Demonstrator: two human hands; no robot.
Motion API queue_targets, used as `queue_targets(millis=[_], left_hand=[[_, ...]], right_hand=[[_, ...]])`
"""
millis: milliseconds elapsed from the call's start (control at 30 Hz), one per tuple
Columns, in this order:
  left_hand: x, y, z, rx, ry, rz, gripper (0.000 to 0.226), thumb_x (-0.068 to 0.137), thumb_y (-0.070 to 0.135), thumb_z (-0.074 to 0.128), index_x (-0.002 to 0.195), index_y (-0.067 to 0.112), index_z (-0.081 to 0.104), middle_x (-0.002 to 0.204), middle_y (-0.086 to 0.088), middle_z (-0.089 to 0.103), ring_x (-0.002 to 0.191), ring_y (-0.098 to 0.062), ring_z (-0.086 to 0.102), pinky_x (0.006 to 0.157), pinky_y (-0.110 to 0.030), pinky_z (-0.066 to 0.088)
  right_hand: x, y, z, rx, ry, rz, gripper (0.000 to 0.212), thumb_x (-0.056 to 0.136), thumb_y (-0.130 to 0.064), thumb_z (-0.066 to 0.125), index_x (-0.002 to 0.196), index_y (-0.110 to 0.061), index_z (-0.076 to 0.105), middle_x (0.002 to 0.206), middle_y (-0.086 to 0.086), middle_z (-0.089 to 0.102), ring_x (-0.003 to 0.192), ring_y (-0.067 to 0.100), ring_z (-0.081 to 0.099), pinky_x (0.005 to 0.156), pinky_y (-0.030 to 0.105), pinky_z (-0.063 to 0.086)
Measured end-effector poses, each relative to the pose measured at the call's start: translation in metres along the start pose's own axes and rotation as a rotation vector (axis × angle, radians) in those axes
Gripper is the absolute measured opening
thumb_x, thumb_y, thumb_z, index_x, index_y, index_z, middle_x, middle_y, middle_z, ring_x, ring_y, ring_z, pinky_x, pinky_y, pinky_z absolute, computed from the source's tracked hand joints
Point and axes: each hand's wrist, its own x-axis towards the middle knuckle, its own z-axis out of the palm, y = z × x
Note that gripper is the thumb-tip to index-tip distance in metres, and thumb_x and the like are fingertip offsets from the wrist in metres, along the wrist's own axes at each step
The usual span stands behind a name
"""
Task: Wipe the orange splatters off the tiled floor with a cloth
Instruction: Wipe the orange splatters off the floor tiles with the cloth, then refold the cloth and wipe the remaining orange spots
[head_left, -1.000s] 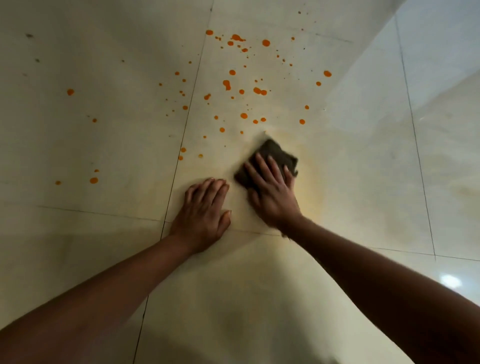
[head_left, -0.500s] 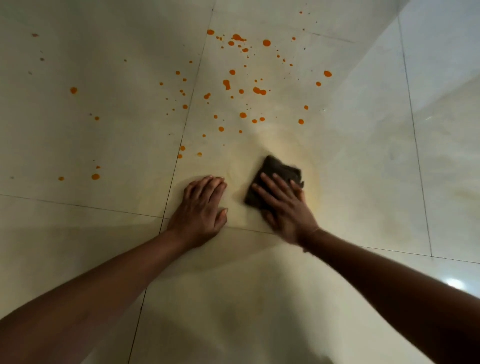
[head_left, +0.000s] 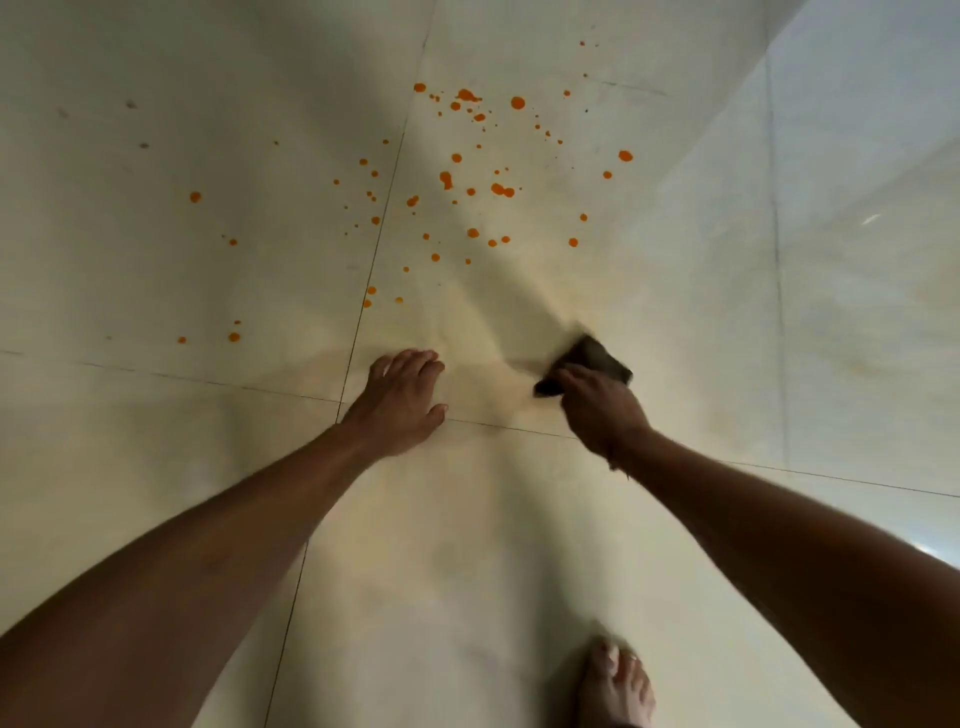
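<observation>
I am reaching both bare arms forward and down, my left hand (head_left: 402, 397) lying flat, palm down, fingers together; my right hand (head_left: 597, 408) is curling its fingers (head_left: 569, 375) closed, and my bare foot (head_left: 615, 686) is showing below

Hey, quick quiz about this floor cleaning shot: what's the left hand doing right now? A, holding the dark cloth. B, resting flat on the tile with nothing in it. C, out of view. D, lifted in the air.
B: the left hand lies palm down on the tiled floor beside a grout line with nothing in it, while the right hand presses the dark cloth.
</observation>
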Motion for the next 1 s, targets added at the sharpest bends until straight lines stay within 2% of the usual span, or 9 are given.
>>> queue_targets(millis=[133, 200, 367, 467, 533, 733, 833, 933, 1000], left_hand=[[-0.034, 0.068, -0.090, -0.153, -0.058, -0.008, 0.043, 0.095, 0.037, 0.051, 0.133, 0.017, 0.050, 0.137, -0.001, 0.052, 0.128, -0.022, 0.046, 0.109, -0.039, 0.027], [-0.049, 0.103, -0.149, -0.283, -0.080, -0.051, 0.038, 0.095, 0.034, 0.054, 0.128, 0.016, 0.055, 0.126, -0.001, 0.060, 0.116, -0.023, 0.055, 0.103, -0.037, 0.036], [-0.082, 0.196, -0.335, -0.708, -0.076, -0.220, 0.045, 0.091, 0.036, 0.062, 0.130, 0.015, 0.054, 0.126, 0.001, 0.062, 0.110, -0.019, 0.060, 0.092, -0.026, 0.043], [-0.124, 0.250, -0.460, -0.901, -0.205, -0.220, 0.056, 0.089, 0.039, 0.066, 0.137, 0.015, 0.049, 0.124, -0.001, 0.062, 0.112, -0.017, 0.060, 0.093, -0.028, 0.045], [-0.161, 0.277, -0.530, -0.971, -0.284, -0.172, 0.041, 0.087, 0.032, 0.070, 0.123, 0.014, 0.061, 0.103, -0.003, 0.071, 0.092, -0.015, 0.066, 0.072, -0.019, 0.048], [-0.251, 0.325, -0.673, -1.229, -0.065, -0.208, 0.015, 0.091, 0.028, 0.064, 0.082, 0.016, 0.065, 0.079, -0.002, 0.066, 0.073, -0.014, 0.061, 0.059, -0.019, 0.048], [-0.277, 0.336, -0.703, -1.399, -0.037, -0.261, 0.015, 0.096, 0.031, 0.057, 0.092, 0.019, 0.063, 0.091, -0.004, 0.069, 0.081, -0.017, 0.064, 0.070, -0.028, 0.050], [-0.296, 0.349, -0.721, -1.084, 0.045, -0.205, 0.046, 0.093, 0.052, 0.054, 0.127, 0.021, 0.052, 0.117, -0.001, 0.062, 0.100, -0.018, 0.059, 0.080, -0.031, 0.044], [-0.297, 0.361, -0.730, -1.045, 0.023, -0.107, 0.067, 0.082, 0.071, 0.053, 0.130, 0.025, 0.049, 0.127, 0.004, 0.057, 0.111, -0.016, 0.055, 0.085, -0.030, 0.042]], right_hand=[[-0.028, 0.001, -0.123, 0.215, -0.075, 0.427, 0.026, 0.099, -0.021, 0.040, 0.115, -0.013, 0.060, 0.105, 0.018, 0.064, 0.089, 0.037, 0.057, 0.071, 0.034, 0.042], [-0.047, -0.014, -0.188, 0.403, -0.018, 0.511, 0.029, 0.100, -0.030, 0.043, 0.103, -0.009, 0.061, 0.094, 0.016, 0.065, 0.084, 0.033, 0.053, 0.070, 0.033, 0.038], [-0.120, -0.077, -0.378, 0.973, 0.013, 0.579, 0.021, 0.086, -0.016, 0.049, 0.067, -0.016, 0.058, 0.064, 0.005, 0.053, 0.060, 0.023, 0.049, 0.052, 0.030, 0.038], [-0.183, -0.122, -0.503, 1.242, 0.014, 0.525, 0.019, 0.091, -0.015, 0.048, 0.076, -0.011, 0.058, 0.062, 0.005, 0.046, 0.052, 0.020, 0.043, 0.046, 0.027, 0.032], [-0.225, -0.148, -0.575, 1.338, 0.009, 0.473, 0.019, 0.094, -0.019, 0.050, 0.085, -0.008, 0.062, 0.063, 0.005, 0.052, 0.052, 0.017, 0.047, 0.047, 0.026, 0.034], [-0.307, -0.194, -0.711, 1.495, 0.141, 0.354, 0.018, 0.092, -0.014, 0.058, 0.109, -0.011, 0.063, 0.087, 0.007, 0.062, 0.076, 0.020, 0.059, 0.067, 0.034, 0.054], [-0.329, -0.208, -0.738, 1.479, 0.141, 0.284, 0.023, 0.093, -0.003, 0.055, 0.113, -0.008, 0.063, 0.088, 0.008, 0.064, 0.077, 0.018, 0.062, 0.070, 0.027, 0.055], [-0.339, -0.216, -0.759, 1.466, 0.154, 0.239, 0.025, 0.092, -0.010, 0.062, 0.116, -0.003, 0.063, 0.097, 0.013, 0.068, 0.087, 0.022, 0.067, 0.074, 0.026, 0.058], [-0.334, -0.215, -0.771, 1.466, 0.190, 0.213, 0.028, 0.089, -0.014, 0.068, 0.113, -0.001, 0.065, 0.097, 0.013, 0.069, 0.088, 0.019, 0.068, 0.071, 0.024, 0.057]])
